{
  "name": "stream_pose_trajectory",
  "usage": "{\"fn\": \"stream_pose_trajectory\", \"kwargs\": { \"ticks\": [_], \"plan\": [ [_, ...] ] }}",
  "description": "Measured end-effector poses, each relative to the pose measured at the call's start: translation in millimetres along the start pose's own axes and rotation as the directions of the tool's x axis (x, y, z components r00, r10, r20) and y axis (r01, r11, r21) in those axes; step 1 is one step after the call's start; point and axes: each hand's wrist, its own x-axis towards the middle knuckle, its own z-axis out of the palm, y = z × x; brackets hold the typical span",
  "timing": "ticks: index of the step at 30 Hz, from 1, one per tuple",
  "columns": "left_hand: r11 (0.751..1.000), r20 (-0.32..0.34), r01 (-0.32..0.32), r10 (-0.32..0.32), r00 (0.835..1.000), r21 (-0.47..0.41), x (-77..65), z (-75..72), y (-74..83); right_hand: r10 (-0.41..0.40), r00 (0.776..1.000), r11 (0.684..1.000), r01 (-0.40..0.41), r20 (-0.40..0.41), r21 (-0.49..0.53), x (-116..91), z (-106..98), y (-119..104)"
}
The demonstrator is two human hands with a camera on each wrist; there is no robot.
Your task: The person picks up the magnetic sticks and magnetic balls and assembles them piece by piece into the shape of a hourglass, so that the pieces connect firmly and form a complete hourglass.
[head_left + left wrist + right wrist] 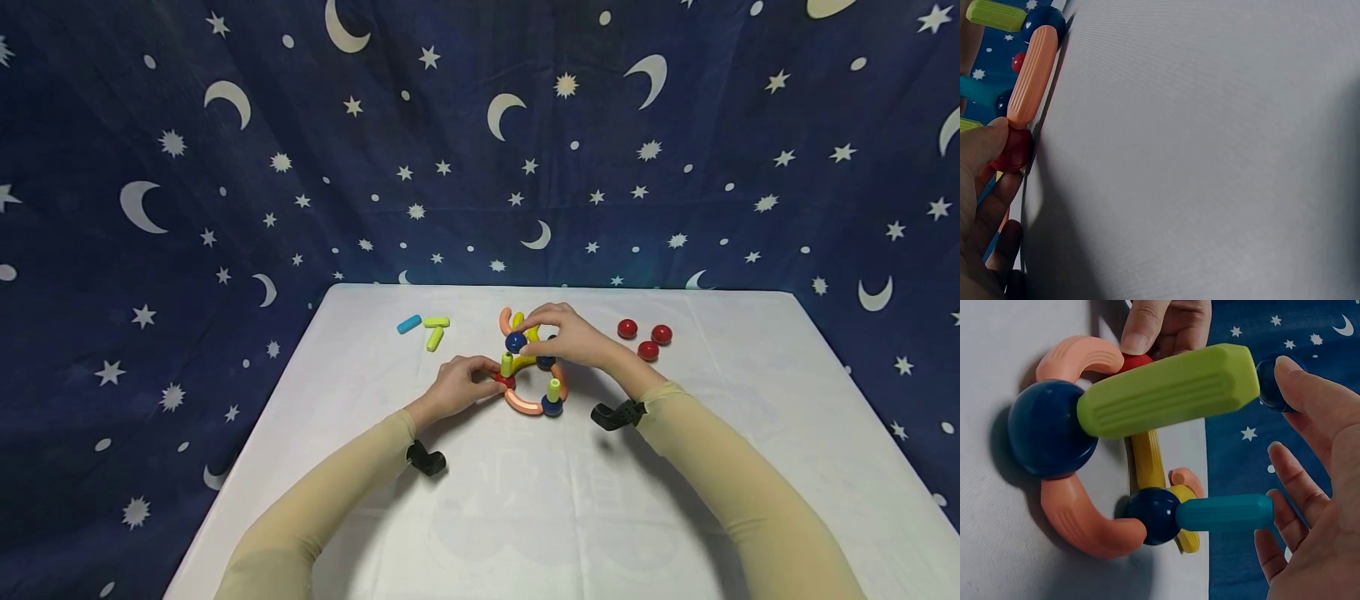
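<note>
Navy cloth point(450, 208) printed with moons and stars hangs behind a white-covered worktop point(480, 517), where a ring of curved rods and balls point(523, 404) lies near the middle. The left hand point(463, 385) pinches the ring's red ball point(1017, 150), from which a yellow-green rod point(507, 365) stands up; the right hand point(572, 336) has thumb and fingertips closed on a dark blue ball point(516, 342) at that rod's top, whether touching or just above I cannot tell. Pressing it off-centre would probably tip the rod, and if the left hand's hold slackened, the red ball could roll and open the ring. Likelier still, the right hand's spread lower fingers might knock the upright teal rod point(1225, 514) near them off its ball.
</note>
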Motion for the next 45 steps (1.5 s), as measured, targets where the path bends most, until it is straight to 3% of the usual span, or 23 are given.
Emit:
{"fn": "stream_pose_trajectory", "kwargs": {
  "ticks": [7,22,32,45],
  "plan": [
    [1.000,-0.005,-0.001,0.001,1.000,0.014,0.1,1.0,1.2,0.018,1.000,0.999,-0.018,0.007,0.027,2,3,-2],
    [1.000,0.008,0.012,-0.012,1.000,0.002,-0.7,-0.2,1.7,-0.025,1.000,0.998,0.024,0.013,0.053,0,10,1],
    [0.977,-0.058,-0.011,-0.001,0.998,-0.211,-3.5,-4.6,13.9,-0.051,0.999,0.997,0.051,0.004,0.062,-2,11,3],
    [0.951,-0.171,0.007,-0.063,0.983,-0.310,0.8,0.5,27.2,-0.022,1.000,0.996,0.022,0.000,0.085,-2,14,5]
  ]
}}
